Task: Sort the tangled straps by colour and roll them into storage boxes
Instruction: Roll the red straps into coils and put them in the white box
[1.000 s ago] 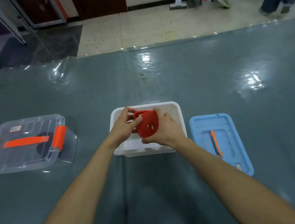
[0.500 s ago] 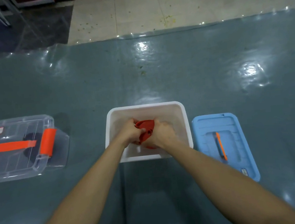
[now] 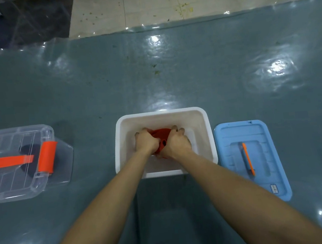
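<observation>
Together, left hand (image 3: 146, 142), right hand (image 3: 177, 144) — gripping one red strap (image 3: 160, 134), one white box (image 3: 161, 114).

Single head-worn camera, aimed forward and steeply down.
It looks from close above onto the grey-blue table (image 3: 172, 78), the white box (image 3: 161, 115) near centre frame, the clear box (image 3: 15, 185) cut by the left edge, and a band of floor (image 3: 165, 2) along the top.

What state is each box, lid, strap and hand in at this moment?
white box, open.
red strap, rolled, inside the white box, gripped by both hands.
left hand, curled round the red strap.
right hand, curled round the red strap.
blue lid, lying flat right of the white box.
clear box, lid on, something dark inside.
</observation>
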Demonstrator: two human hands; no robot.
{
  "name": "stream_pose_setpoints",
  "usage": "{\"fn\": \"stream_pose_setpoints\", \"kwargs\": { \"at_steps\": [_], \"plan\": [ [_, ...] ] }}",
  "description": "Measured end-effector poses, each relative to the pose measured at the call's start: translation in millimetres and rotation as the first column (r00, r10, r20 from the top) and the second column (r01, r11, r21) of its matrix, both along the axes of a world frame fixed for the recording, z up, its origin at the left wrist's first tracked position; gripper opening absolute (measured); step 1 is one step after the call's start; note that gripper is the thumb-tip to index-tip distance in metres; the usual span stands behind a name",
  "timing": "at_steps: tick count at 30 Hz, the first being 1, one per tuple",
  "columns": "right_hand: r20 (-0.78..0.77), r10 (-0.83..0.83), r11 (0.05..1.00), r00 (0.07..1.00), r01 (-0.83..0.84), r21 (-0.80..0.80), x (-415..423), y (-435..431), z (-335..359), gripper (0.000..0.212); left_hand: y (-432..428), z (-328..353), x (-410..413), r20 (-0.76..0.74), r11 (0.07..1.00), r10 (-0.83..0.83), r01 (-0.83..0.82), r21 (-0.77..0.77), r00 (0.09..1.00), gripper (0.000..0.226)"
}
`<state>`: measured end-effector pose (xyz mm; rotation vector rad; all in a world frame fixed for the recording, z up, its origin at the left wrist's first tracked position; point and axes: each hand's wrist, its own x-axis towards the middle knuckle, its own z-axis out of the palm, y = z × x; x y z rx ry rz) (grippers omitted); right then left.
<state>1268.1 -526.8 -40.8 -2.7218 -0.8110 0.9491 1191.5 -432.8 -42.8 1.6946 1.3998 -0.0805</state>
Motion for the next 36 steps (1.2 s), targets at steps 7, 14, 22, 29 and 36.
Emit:
{"fn": "stream_pose_setpoints", "kwargs": {
  "at_steps": [7,14,22,29,36],
  "plan": [
    [-0.024,0.017,0.999,1.000,-0.018,-0.045,5.1,1.8,0.4,0.129,-6.3,18.3,-11.1,0.027,0.997,-0.005,0.007,-0.080,1.000,0.055],
    [0.006,0.223,0.973,0.975,-0.223,-0.057,19.5,-22.6,59.9,0.063,-52.0,58.0,-58.0,-0.046,0.807,-0.485,0.467,0.362,0.873,0.028],
    [0.229,-0.426,0.748,0.875,0.198,0.634,50.3,-185.6,62.6,0.014,-144.9,53.3,-66.5,-0.340,0.358,-0.601,0.623,0.695,0.724,0.043],
    [0.248,-0.270,0.962,0.930,0.252,0.102,77.7,-251.7,-3.1,0.035,-145.7,40.9,-59.1,-0.385,0.281,-0.490,0.560,0.779,0.782,0.023],
    [0.201,-0.344,0.900,0.917,0.261,0.350,101.3,-275.3,13.6,0.025,-147.5,51.8,-50.9,-0.407,0.413,-0.505,0.628,0.660,0.761,0.037]
  ]
}}
